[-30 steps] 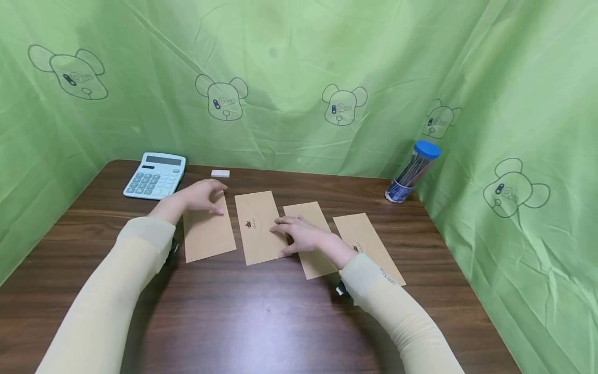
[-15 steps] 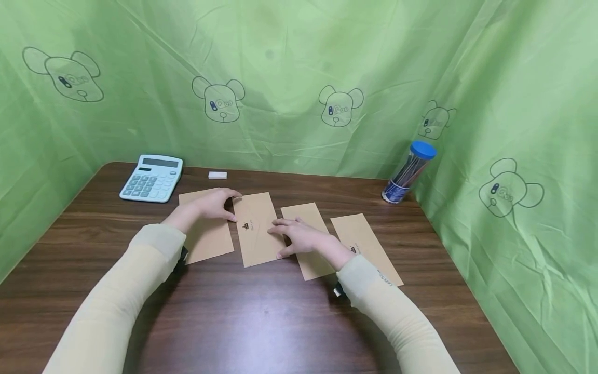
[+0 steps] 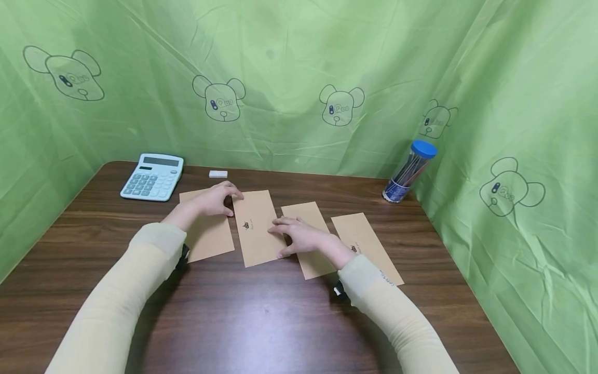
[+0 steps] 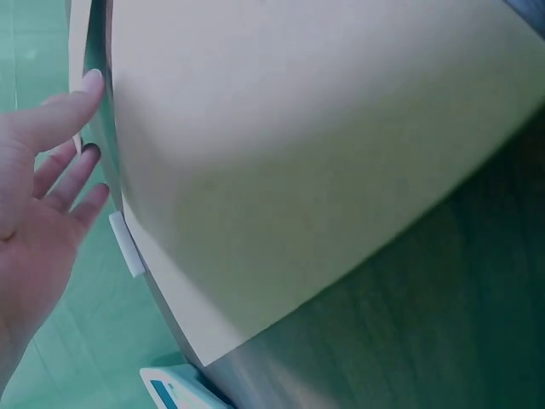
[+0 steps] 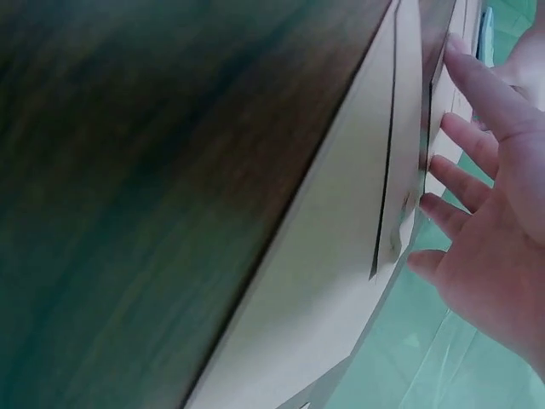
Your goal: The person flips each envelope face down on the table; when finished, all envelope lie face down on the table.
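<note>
Nearest the person, the brown wooden tabletop [image 3: 261,322] catches a patch of glare. Up from it lies the rightmost envelope [image 3: 369,241], then the third envelope [image 3: 315,266], half hidden beneath the right hand [image 3: 301,236], whose fingers are spread along the right edge of the second envelope [image 3: 258,231]. The left hand [image 3: 212,201] arches over the first envelope [image 3: 210,236], fingers apart and loosely bent, reaching the second's far left corner. I'd judge the step in hand is straightening that second envelope; nudging it would call for light, even fingertip pressure from both sides. Farther back sit the calculator [image 3: 153,176], a small white block [image 3: 218,174] and a blue-capped tube [image 3: 404,174], before a green curtain [image 3: 289,93].
</note>
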`<state>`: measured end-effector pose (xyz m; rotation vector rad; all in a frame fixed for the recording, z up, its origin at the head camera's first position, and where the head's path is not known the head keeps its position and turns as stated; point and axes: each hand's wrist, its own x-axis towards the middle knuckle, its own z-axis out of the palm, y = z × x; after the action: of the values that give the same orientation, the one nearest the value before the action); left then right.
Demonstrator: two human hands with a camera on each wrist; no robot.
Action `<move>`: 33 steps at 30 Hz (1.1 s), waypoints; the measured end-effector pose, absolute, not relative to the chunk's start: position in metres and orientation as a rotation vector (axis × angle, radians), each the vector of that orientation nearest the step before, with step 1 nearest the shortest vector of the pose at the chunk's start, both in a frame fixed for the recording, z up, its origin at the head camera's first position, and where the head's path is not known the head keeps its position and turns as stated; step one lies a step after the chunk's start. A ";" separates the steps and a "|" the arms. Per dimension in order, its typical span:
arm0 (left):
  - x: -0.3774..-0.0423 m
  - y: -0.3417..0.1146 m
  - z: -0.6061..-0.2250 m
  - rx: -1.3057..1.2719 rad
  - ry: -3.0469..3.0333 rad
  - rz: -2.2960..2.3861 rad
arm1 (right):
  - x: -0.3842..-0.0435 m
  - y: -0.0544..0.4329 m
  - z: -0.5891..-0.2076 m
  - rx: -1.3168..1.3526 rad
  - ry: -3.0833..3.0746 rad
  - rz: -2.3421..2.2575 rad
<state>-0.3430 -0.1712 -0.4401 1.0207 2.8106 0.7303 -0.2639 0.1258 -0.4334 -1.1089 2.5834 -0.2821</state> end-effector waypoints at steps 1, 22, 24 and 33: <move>-0.343 -0.171 -0.440 1.021 2.812 0.746 | -0.264 0.126 -0.433 -1.120 2.582 -0.287; -0.344 -0.169 -0.418 1.170 2.875 0.938 | -0.240 0.102 -0.402 -1.219 2.622 -0.597; -0.344 -0.168 -0.414 1.183 2.879 0.945 | -0.237 0.099 -0.399 -1.203 2.634 -0.640; -0.348 -0.161 -0.396 1.204 2.922 0.930 | -0.234 0.092 -0.389 -1.074 2.575 -0.847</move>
<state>-0.3478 -0.1615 -0.3964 1.2036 2.9217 0.9303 -0.2335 0.0919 -0.3888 -1.0737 2.5754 -0.8468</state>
